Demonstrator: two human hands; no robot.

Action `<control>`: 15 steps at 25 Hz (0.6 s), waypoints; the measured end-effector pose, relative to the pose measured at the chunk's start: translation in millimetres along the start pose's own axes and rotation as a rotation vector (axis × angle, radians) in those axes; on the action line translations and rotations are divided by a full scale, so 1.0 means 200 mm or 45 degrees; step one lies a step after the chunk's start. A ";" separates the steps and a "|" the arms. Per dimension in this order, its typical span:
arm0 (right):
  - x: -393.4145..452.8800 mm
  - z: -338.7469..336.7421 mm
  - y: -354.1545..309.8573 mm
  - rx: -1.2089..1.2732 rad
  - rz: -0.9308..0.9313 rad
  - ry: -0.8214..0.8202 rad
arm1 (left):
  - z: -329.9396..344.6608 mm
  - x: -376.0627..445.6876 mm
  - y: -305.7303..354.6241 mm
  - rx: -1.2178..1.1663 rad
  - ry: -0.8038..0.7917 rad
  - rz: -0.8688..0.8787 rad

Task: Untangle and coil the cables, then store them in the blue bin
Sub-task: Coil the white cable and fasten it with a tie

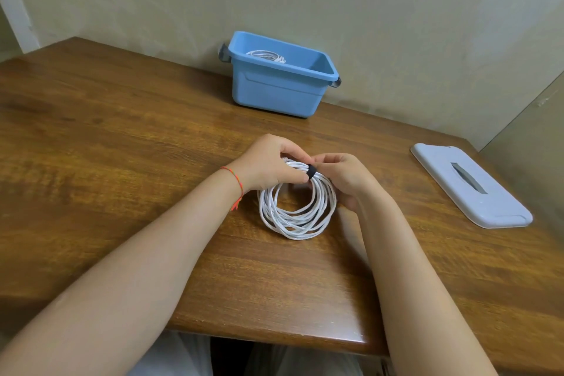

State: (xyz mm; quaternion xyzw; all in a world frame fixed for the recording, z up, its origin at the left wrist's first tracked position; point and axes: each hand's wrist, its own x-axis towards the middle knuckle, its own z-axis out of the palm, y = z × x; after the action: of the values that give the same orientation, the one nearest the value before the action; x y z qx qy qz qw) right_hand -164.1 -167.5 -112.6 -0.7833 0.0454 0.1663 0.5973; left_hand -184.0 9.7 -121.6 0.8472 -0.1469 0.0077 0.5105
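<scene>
A white cable coil [294,220] lies on the wooden table [122,143] in front of me, bound at its far side by a black strap [311,172]. My left hand [268,163] grips the coil's far left part, thumb and fingers curled round the strands beside the strap. My right hand [343,175] pinches the strap from the right. The blue bin [274,91] stands at the back of the table against the wall. Inside it lies another white coiled cable [266,55].
The bin's pale lid [470,186] lies flat at the right side of the table, near the right wall. The table's front edge runs just below my forearms. A wall stands close behind the bin.
</scene>
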 end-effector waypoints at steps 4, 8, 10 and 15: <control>-0.01 -0.01 -0.01 -0.038 0.051 -0.022 | 0.00 0.00 0.00 0.121 0.000 0.044; -0.02 -0.01 0.00 -0.063 0.052 -0.035 | 0.01 0.01 -0.02 0.158 0.041 0.078; -0.02 0.00 0.01 -0.107 0.019 -0.049 | 0.01 0.01 -0.03 0.156 0.071 0.093; 0.01 0.02 0.03 -0.114 -0.038 -0.103 | 0.02 0.03 -0.04 0.099 0.108 0.093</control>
State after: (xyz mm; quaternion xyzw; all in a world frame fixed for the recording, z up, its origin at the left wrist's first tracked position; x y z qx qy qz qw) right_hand -165.1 -164.2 -118.8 -0.8025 0.0020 0.1908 0.5653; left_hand -177.5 8.3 -129.9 0.8595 -0.1555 0.0677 0.4823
